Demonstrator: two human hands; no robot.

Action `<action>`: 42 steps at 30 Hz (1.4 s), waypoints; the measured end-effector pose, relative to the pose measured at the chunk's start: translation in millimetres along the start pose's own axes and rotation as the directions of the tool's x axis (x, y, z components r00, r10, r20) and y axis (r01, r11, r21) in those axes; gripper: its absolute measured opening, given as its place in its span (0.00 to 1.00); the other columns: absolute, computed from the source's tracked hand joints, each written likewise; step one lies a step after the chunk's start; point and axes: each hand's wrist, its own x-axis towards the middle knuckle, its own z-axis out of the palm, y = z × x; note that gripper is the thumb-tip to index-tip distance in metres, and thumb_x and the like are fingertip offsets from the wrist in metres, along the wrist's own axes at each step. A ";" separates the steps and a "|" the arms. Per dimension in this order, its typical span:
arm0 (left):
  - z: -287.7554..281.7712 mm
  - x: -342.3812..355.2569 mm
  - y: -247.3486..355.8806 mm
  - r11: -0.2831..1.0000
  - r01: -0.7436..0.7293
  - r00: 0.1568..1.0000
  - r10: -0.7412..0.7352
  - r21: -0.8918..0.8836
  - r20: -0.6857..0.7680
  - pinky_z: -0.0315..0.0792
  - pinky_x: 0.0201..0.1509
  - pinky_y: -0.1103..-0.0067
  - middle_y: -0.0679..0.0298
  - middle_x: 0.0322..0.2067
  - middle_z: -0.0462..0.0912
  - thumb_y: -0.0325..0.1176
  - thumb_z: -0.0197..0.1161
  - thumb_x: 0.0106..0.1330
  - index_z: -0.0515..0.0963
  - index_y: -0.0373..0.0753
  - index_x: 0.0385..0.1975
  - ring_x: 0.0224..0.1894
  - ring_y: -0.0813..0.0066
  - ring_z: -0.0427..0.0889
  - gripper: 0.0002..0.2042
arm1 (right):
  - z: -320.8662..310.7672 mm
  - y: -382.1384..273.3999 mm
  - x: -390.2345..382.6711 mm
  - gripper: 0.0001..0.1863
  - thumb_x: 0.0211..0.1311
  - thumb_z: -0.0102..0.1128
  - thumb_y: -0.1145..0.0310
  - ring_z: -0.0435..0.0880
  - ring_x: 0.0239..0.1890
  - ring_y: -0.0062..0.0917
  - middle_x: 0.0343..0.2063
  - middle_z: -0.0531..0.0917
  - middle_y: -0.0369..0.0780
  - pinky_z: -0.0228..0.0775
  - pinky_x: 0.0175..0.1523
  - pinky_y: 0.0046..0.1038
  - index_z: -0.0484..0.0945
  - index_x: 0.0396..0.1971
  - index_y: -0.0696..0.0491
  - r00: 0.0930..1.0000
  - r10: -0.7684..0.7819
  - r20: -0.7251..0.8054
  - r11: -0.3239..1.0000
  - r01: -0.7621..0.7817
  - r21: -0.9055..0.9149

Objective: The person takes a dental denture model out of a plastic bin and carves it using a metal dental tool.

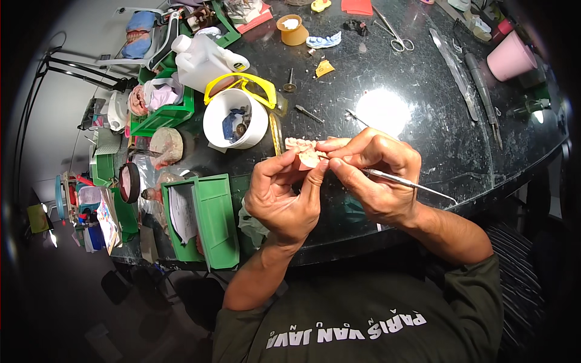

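My left hand (279, 199) pinches a small peach-coloured dental cast (308, 159) with a row of teeth, held up over the dark table. In my right hand (384, 172) is a thin metal dental carver (417, 184), gripped like a pen. Its far end sticks out to the lower right, past the hand. The working tip meets the cast or lies very close to it; the fingers partly hide that spot. Both hands' fingertips come together around the cast.
Left of the hands stand a white tub (212, 124) with bits inside, yellow safety glasses (264, 91), a plastic jug (203, 63) and green bins (219, 221). Scissors (400, 43), a handpiece (478, 81) and a pink cup (511, 56) lie beyond, to the right.
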 end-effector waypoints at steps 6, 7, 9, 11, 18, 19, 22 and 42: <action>-0.6 -3.5 -3.3 0.997 -0.076 0.995 0.075 0.014 0.068 0.84 0.50 0.76 0.49 0.42 0.84 0.15 0.72 0.60 0.71 0.28 0.48 0.44 0.68 0.87 0.20 | -0.1 -1.7 -2.5 0.13 0.59 0.68 0.85 0.90 0.42 0.40 0.28 0.85 0.48 0.85 0.51 0.38 0.72 0.21 0.60 0.997 0.075 -0.014 0.988 -0.073 0.135; -0.1 -3.3 -3.0 0.997 -0.078 0.995 0.077 0.016 0.066 0.84 0.50 0.76 0.49 0.42 0.84 0.15 0.72 0.60 0.71 0.28 0.48 0.44 0.68 0.87 0.20 | 0.1 -1.6 -3.0 0.13 0.60 0.68 0.84 0.90 0.43 0.41 0.28 0.85 0.48 0.84 0.52 0.39 0.72 0.21 0.60 0.996 0.086 -0.014 0.981 -0.082 0.176; 2.0 -3.1 -2.9 0.995 -0.100 0.994 0.101 -0.028 0.031 0.85 0.47 0.77 0.49 0.41 0.86 0.16 0.73 0.59 0.73 0.27 0.47 0.42 0.69 0.88 0.19 | -1.0 -4.6 -2.1 0.13 0.60 0.68 0.84 0.89 0.44 0.41 0.28 0.85 0.48 0.83 0.53 0.40 0.72 0.21 0.59 0.995 0.101 0.001 0.977 -0.099 0.188; 2.3 -3.3 -3.7 0.992 -0.126 0.992 0.127 -0.018 0.026 0.85 0.47 0.77 0.49 0.41 0.86 0.16 0.73 0.59 0.73 0.27 0.47 0.42 0.69 0.88 0.19 | -2.4 -4.1 -1.4 0.13 0.61 0.67 0.84 0.89 0.45 0.41 0.28 0.85 0.47 0.83 0.54 0.42 0.71 0.22 0.59 0.993 0.116 0.015 0.973 -0.116 0.201; 5.1 -5.2 -5.9 0.993 -0.113 0.993 0.114 -0.026 0.016 0.85 0.48 0.77 0.51 0.41 0.86 0.16 0.73 0.60 0.73 0.28 0.48 0.42 0.69 0.89 0.19 | -5.8 -4.8 0.7 0.14 0.61 0.68 0.83 0.89 0.42 0.38 0.27 0.84 0.47 0.82 0.55 0.42 0.71 0.22 0.58 0.992 0.120 0.026 0.973 -0.123 0.194; 4.6 -5.7 -6.8 0.993 -0.115 0.993 0.115 -0.026 0.018 0.85 0.48 0.77 0.51 0.41 0.86 0.16 0.73 0.60 0.73 0.28 0.48 0.42 0.69 0.89 0.19 | -6.0 -4.6 0.6 0.13 0.61 0.68 0.82 0.89 0.42 0.37 0.26 0.84 0.46 0.82 0.55 0.41 0.71 0.22 0.58 0.992 0.122 0.024 0.972 -0.124 0.199; 3.0 -5.5 -6.7 0.992 -0.129 0.991 0.129 0.000 0.029 0.85 0.48 0.78 0.52 0.40 0.86 0.17 0.73 0.59 0.73 0.28 0.48 0.42 0.69 0.89 0.19 | -7.9 -5.9 0.5 0.12 0.61 0.68 0.82 0.89 0.44 0.37 0.27 0.84 0.46 0.82 0.54 0.39 0.73 0.23 0.59 0.991 0.117 0.058 0.976 -0.125 0.176; -5.4 20.3 10.5 0.989 0.076 0.996 -0.068 -0.129 0.065 0.74 0.55 0.79 0.56 0.43 0.83 0.19 0.58 0.69 0.69 0.24 0.63 0.45 0.75 0.80 0.22 | -31.0 -28.2 25.9 0.08 0.57 0.57 0.72 0.82 0.22 0.52 0.17 0.78 0.54 0.74 0.33 0.44 0.71 0.29 0.61 0.862 0.504 0.053 0.690 -0.365 -0.625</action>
